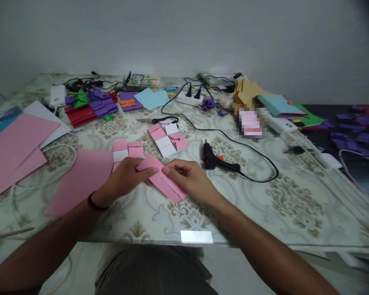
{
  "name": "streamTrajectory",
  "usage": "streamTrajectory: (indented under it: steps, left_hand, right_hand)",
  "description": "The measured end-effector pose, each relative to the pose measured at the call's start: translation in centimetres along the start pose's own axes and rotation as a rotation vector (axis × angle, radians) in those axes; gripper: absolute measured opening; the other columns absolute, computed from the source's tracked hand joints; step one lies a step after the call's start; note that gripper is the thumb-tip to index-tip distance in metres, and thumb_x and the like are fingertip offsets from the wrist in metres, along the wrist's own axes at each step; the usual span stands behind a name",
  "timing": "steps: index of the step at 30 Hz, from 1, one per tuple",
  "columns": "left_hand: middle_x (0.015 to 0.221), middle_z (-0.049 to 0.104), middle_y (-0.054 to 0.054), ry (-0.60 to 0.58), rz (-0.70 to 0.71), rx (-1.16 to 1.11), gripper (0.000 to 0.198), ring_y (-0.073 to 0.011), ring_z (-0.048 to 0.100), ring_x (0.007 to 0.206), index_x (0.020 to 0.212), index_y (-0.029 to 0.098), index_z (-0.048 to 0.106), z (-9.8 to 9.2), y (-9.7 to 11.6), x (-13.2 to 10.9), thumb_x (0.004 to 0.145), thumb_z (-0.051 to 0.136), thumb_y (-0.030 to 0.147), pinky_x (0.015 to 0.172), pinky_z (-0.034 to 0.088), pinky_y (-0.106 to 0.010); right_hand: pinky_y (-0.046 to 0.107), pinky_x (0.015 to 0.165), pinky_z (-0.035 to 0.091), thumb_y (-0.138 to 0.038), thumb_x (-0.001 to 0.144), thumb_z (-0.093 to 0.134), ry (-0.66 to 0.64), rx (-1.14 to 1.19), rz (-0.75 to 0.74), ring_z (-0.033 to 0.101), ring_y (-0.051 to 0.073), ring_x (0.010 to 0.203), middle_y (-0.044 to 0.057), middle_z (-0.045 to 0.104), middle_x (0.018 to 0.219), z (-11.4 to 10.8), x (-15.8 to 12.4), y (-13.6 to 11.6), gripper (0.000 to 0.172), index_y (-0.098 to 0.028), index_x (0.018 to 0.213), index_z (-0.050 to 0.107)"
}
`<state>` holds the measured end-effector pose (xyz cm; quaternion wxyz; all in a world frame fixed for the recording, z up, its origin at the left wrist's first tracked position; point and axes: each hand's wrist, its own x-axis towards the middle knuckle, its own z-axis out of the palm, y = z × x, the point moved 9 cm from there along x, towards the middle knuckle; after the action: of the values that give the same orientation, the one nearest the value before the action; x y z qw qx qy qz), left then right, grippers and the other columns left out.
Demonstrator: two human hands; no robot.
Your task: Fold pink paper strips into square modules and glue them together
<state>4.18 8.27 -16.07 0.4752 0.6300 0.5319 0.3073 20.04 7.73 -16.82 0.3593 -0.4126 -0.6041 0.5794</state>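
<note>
Between my two hands is a folded strip of pink paper [164, 180], held at a slant above the table. My left hand [130, 176] pinches its upper left end, thumb on top. The thumb and fingers of my right hand [187, 176] are closed on its right edge. Just beyond them lie small folded pink and white paper squares [167, 139] set together in a block. A similar block [128, 150] sits behind my left hand, partly covered by it. A large pink sheet [83, 176] lies under and left of my left forearm.
A black glue gun [218, 159] lies right of my hands, its cable looping to a white power strip [189, 98]. Scissors [158, 120] rest behind the blocks. Purple and red folded papers [101, 107] and pink sheets [18, 147] are at left, a coloured paper stack [279, 105] at back right.
</note>
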Motion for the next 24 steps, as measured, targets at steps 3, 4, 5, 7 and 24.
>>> streamTrajectory:
  steps: [3, 4, 5, 7, 24]
  left_hand:
    - [0.063, 0.076, -0.007, 0.087, 0.008, -0.016, 0.036, -0.0188, 0.069, 0.060, 0.065, 0.013, 0.073, -1.2, 0.3, 0.1, 0.084, 0.077, 0.044, 0.055, 0.048, -0.026]
    - [0.061, 0.075, -0.006, 0.097, 0.015, -0.047, 0.036, -0.0175, 0.067, 0.057, 0.063, 0.013, 0.072, -1.3, 0.5, 0.1, 0.083, 0.077, 0.043, 0.054, 0.047, -0.025]
    - [0.057, 0.073, -0.005, 0.089, 0.019, -0.081, 0.035, -0.0162, 0.065, 0.053, 0.062, 0.014, 0.070, -1.3, 0.6, 0.1, 0.083, 0.077, 0.041, 0.052, 0.047, -0.025]
    - [0.050, 0.068, -0.002, 0.059, 0.020, -0.138, 0.035, -0.0136, 0.061, 0.047, 0.060, 0.015, 0.067, -0.8, 0.8, 0.0, 0.085, 0.076, 0.037, 0.049, 0.045, -0.024]
    - [0.055, 0.072, -0.004, -0.018, -0.063, -0.037, 0.036, -0.0141, 0.066, 0.052, 0.060, 0.014, 0.071, 0.7, -1.1, 0.2, 0.088, 0.075, 0.038, 0.057, 0.052, -0.023]
  right_hand:
    - [0.029, 0.064, 0.039, -0.055, 0.089, 0.072, -0.035, -0.012, 0.048, 0.051, 0.014, 0.067, 0.000, 0.063, 0.072, -0.1, 0.0, 0.5, 0.039, -0.017, 0.079, 0.074]
    - [0.029, 0.062, 0.036, -0.055, 0.088, 0.072, -0.036, -0.014, 0.066, 0.049, 0.013, 0.065, -0.001, 0.061, 0.069, -0.1, 0.0, 0.7, 0.040, -0.016, 0.076, 0.074]
    - [0.029, 0.061, 0.034, -0.055, 0.087, 0.074, -0.031, -0.013, 0.081, 0.046, 0.013, 0.063, -0.001, 0.059, 0.067, -0.2, 0.0, 0.9, 0.041, -0.016, 0.075, 0.075]
    - [0.029, 0.060, 0.033, -0.056, 0.083, 0.078, -0.008, -0.003, 0.104, 0.045, 0.012, 0.062, -0.001, 0.060, 0.067, -0.4, 0.0, 1.2, 0.041, -0.015, 0.076, 0.077]
    - [0.029, 0.068, 0.042, -0.051, 0.083, 0.080, 0.061, 0.099, 0.021, 0.055, 0.013, 0.068, 0.000, 0.069, 0.073, -0.7, 0.2, 0.5, 0.035, -0.016, 0.079, 0.077]
